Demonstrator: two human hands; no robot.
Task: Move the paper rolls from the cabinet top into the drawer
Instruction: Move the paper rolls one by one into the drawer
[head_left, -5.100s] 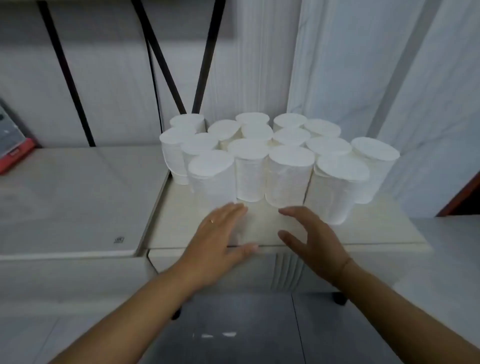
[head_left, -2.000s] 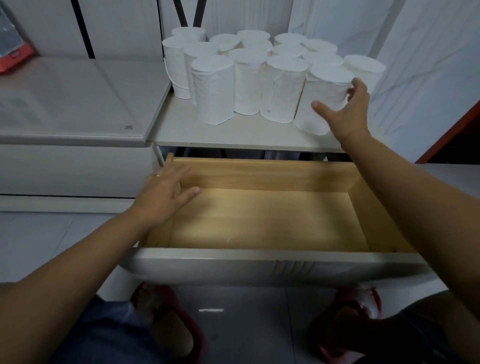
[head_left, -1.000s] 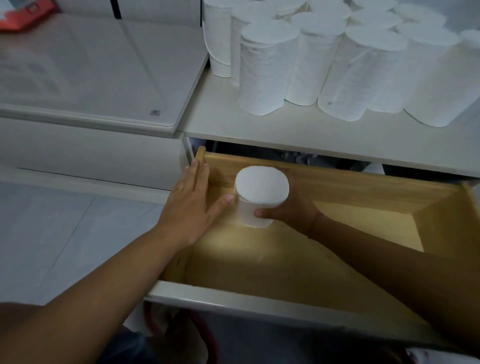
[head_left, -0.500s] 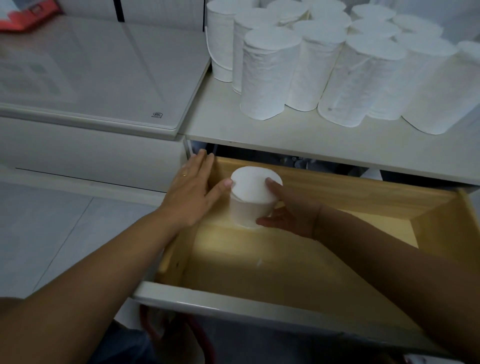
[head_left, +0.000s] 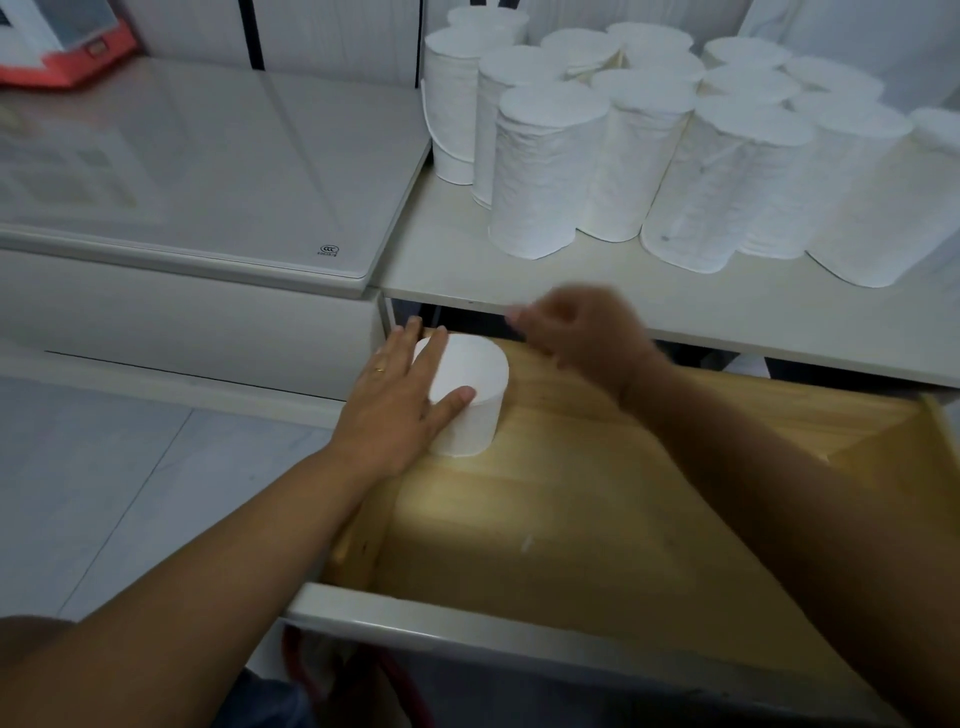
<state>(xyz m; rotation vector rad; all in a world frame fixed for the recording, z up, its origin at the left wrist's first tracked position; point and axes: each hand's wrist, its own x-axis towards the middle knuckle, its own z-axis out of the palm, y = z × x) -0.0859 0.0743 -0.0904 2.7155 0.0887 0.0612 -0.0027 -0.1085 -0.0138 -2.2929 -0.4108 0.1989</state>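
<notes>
Several white paper rolls (head_left: 550, 171) stand upright in a cluster on the cabinet top (head_left: 649, 304). Below it the wooden drawer (head_left: 571, 519) is pulled out. One white roll (head_left: 475, 395) stands upright in the drawer's back left corner. My left hand (head_left: 410, 400) lies flat against this roll's left side and top, fingers spread. My right hand (head_left: 576, 335) is blurred, lifted off the roll and hanging just in front of the cabinet top's edge, fingers loosely curled and holding nothing.
A lower white unit with a glossy top (head_left: 208, 171) adjoins the cabinet on the left, with a red-based box (head_left: 67, 57) at its far corner. The drawer's white front panel (head_left: 519, 629) juts toward me. Grey floor tiles (head_left: 104, 493) lie to the left.
My right hand has let go of the roll in the drawer and risen toward the cabinet top. My left hand has slid further onto the roll, which now stands in the back left corner.
</notes>
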